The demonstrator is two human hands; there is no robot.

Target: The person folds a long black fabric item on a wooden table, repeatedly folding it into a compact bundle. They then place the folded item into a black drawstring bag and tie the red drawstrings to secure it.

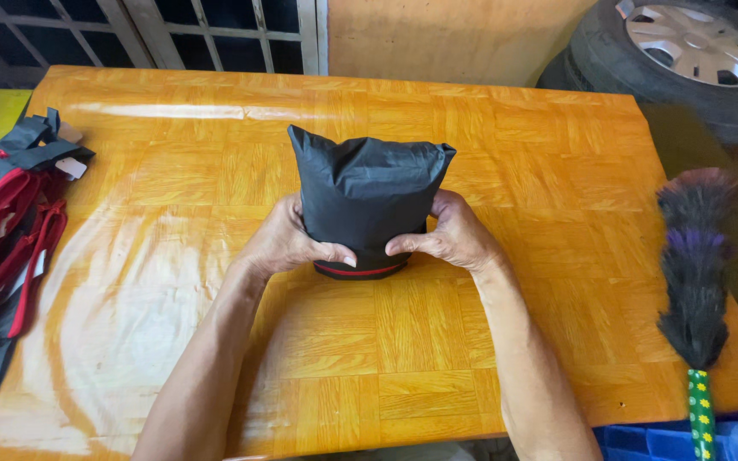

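A folded black fabric bundle [367,188] with a red stripe along its near edge lies in the middle of the orange wooden table [489,145]. My left hand [288,239] grips its left near side, thumb across the front. My right hand [448,232] grips its right near side the same way. Both thumbs press over the near end of the bundle, almost meeting above the red stripe.
A heap of black and red fabric items with white tags [6,222] lies at the table's left edge. A dark feather duster [694,273] with a green handle rests at the right edge. A car tyre [685,51] leans behind the table; a blue crate [668,440] is at bottom right.
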